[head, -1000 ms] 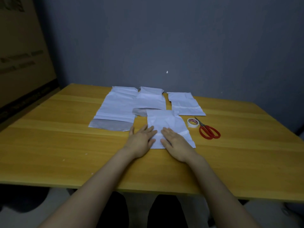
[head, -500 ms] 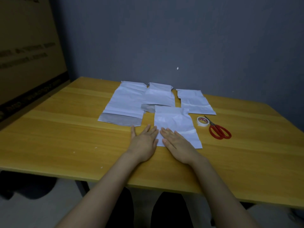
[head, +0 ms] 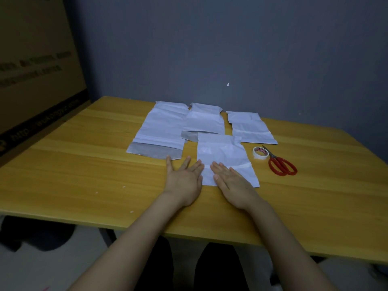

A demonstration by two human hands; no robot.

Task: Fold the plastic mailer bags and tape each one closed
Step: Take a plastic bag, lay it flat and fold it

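1: 10 fingers (head: 218, 168) are lying straight and flat, gripping nothing. Are they pressing in the right place?

2: Partly. The right hand (head: 234, 182) is resting on the near part of the nearest mailer bag (head: 222, 151), pinning it to the table (head: 84, 164). The left hand (head: 184, 179) is lying mostly on bare wood, with only its fingertips meeting the bag's left edge.

1: So what is the fold asking for?

2: The plastic is looking crumpled, so I am judging that it is needing smoothing first, with palms sweeping outward from the middle. Then 1 hand should be holding the bag down while the other is lifting an edge over, matching the corners before creasing firmly.

1: And slipping?

2: That is the risk I am seeing. Thin film on smooth wood is likely sliding under light pressure, so the pinning hand should be pressing down firmly.

1: Where are the other things waiting?

2: 3 other bags (head: 161, 127) are lying farther back, and the near bag is overlapping the middle 1. The tape roll (head: 260, 153) is sitting just right of the near bag, right beside the red scissors (head: 282, 164).
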